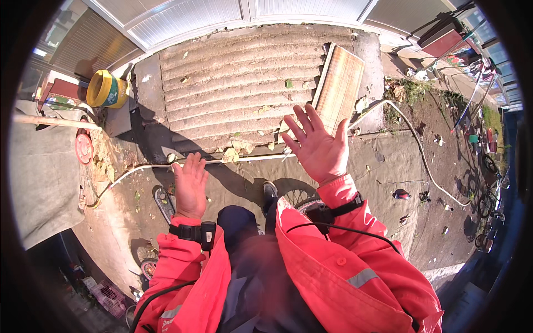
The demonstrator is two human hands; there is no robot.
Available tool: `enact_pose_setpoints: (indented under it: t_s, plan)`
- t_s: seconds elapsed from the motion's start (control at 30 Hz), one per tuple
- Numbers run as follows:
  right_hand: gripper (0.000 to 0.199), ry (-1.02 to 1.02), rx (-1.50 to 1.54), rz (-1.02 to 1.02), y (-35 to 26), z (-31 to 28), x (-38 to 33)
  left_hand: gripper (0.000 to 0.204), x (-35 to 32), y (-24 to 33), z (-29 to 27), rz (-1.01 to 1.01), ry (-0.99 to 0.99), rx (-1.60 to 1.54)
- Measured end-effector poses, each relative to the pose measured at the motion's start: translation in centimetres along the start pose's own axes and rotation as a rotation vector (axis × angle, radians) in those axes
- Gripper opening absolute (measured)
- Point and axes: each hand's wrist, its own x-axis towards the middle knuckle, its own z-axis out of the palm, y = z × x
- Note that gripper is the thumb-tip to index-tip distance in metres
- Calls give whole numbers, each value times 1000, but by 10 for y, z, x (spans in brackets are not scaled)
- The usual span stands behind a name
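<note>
My left hand (190,187) is held up in the air with its fingers stretched out, and nothing is in it. To the right and a little farther forward, my right hand (319,145) shows its bare palm, fingers and thumb spread. It appears just in front of the near end of a light wooden slatted panel (343,80), but I cannot tell whether they touch. Each wrist wears a black strap with a small box over a red sleeve. A pale hose (258,158) runs along the ground behind both hands.
A ridged concrete ramp (233,83) with dry leaves lies ahead. A yellow-green bucket (106,90) stands at its left, near a red disc-shaped thing (84,147). A spoked wheel (300,195) is partly hidden by my right arm. Bicycles (488,202) stand at the far right.
</note>
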Motion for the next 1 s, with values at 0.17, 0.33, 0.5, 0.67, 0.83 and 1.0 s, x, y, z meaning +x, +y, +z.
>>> enact_pose_setpoints:
  t_s: [0.17,0.33,0.5,0.67,0.83,1.0]
  plan:
    - [100,66,-19,-60,-47,-4,55,91,98,49,63,-17,-64,37]
    - [90,124,48,-149,-92,-16,123,88,229,98,127,6,-154,41]
    - [89,237,-25,-239,-147,2,220,92,387,178,226,134,-256,75]
    - [86,230,-59,-218,-188,49,317,92,504,294,335,361,-277,171]
    - [84,178,-72,-173,-231,87,381,88,582,381,420,577,-177,181]
    - [86,177,-120,-109,-303,108,449,84,638,409,465,662,51,96]
